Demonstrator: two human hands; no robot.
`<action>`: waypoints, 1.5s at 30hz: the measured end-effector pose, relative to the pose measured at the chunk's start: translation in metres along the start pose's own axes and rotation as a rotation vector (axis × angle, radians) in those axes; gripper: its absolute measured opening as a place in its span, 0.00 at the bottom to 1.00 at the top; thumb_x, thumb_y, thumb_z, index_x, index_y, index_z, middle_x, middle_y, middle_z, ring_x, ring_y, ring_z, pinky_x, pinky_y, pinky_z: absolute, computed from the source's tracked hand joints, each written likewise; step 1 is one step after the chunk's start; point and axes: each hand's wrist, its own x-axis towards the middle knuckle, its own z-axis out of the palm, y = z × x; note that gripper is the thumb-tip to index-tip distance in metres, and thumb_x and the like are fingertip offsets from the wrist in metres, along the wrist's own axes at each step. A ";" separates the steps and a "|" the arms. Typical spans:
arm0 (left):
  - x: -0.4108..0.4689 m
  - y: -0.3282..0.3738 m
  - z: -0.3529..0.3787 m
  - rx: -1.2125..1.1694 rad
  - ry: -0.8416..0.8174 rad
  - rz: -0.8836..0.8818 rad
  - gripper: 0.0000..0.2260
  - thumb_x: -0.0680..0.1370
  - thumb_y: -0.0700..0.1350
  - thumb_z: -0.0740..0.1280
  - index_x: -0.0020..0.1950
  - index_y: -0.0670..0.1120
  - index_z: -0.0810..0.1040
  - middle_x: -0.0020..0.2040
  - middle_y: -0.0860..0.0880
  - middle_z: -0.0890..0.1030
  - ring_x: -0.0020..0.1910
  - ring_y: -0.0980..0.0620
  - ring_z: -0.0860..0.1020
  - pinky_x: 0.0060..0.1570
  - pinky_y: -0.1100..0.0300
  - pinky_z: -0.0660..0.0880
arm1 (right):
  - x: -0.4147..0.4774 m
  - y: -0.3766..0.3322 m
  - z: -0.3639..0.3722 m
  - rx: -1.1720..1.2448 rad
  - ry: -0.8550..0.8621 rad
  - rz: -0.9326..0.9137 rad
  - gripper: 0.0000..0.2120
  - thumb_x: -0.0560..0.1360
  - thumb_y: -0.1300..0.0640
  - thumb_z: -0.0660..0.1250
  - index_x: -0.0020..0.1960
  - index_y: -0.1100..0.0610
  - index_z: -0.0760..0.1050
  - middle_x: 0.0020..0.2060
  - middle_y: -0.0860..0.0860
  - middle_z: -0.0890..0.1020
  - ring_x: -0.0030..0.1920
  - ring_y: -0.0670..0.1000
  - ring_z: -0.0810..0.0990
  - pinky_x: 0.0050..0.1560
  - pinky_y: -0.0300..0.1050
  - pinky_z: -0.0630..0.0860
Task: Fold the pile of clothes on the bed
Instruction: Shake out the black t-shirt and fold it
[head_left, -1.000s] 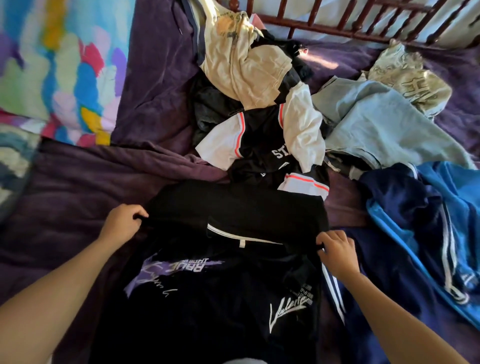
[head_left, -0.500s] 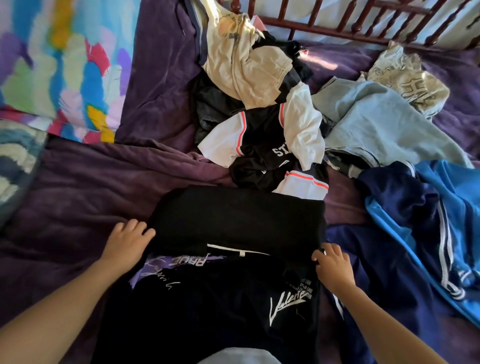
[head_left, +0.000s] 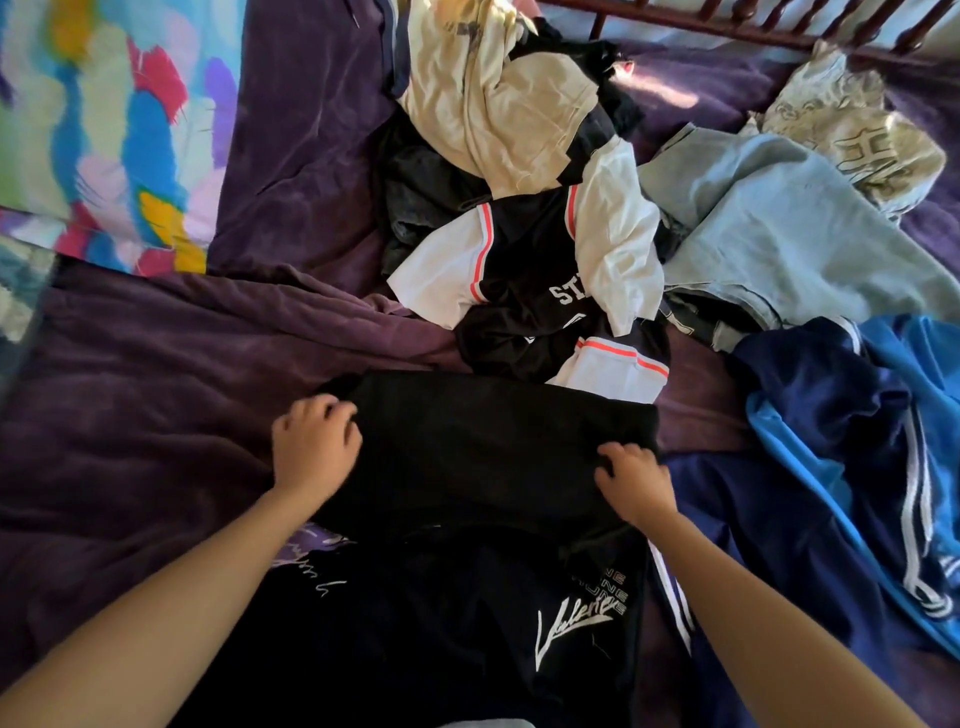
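Item: black T-shirt (head_left: 467, 467), white script print near its lower right, lying flat on the bed directly before the person, upper part folded over towards them.
Left grip (head_left: 314, 447): fingers curled on the fold's left edge, grasping the cloth.
Right grip (head_left: 634, 480): fingers curled on the fold's right edge, grasping the cloth.
Edges: far edge just beside a black-and-white jersey (head_left: 545, 270); right edge touching a navy garment (head_left: 779, 519); left edge bordering bare purple bedcover (head_left: 156, 415), the widest open room.
Pile, beyond: beige garment (head_left: 493, 114) on top of dark clothing; light blue garment (head_left: 779, 223); cream printed garment (head_left: 857, 130); blue striped jacket (head_left: 909, 441) at right.
Surroundings: multicoloured pillow (head_left: 104, 130) far left; wooden rail (head_left: 727, 26) along the far side.
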 end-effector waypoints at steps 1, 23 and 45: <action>0.016 0.004 -0.007 -0.072 -0.041 -0.176 0.12 0.76 0.43 0.62 0.54 0.43 0.80 0.53 0.41 0.79 0.53 0.38 0.75 0.50 0.46 0.71 | 0.008 0.001 -0.007 0.075 0.060 0.053 0.20 0.78 0.53 0.59 0.69 0.53 0.67 0.64 0.56 0.71 0.65 0.58 0.67 0.61 0.51 0.66; 0.086 -0.013 0.004 -0.530 -0.175 -0.428 0.11 0.73 0.35 0.69 0.56 0.39 0.80 0.55 0.41 0.80 0.56 0.43 0.77 0.55 0.58 0.70 | 0.074 0.015 -0.032 0.142 0.011 0.089 0.15 0.77 0.58 0.62 0.63 0.60 0.73 0.59 0.60 0.74 0.61 0.60 0.71 0.58 0.52 0.69; 0.121 0.003 -0.012 0.368 -0.657 0.163 0.41 0.74 0.48 0.68 0.77 0.54 0.41 0.77 0.48 0.50 0.75 0.46 0.47 0.71 0.43 0.49 | 0.074 0.009 -0.041 -0.144 -0.062 0.011 0.37 0.73 0.54 0.66 0.76 0.52 0.49 0.70 0.53 0.64 0.72 0.57 0.58 0.71 0.60 0.51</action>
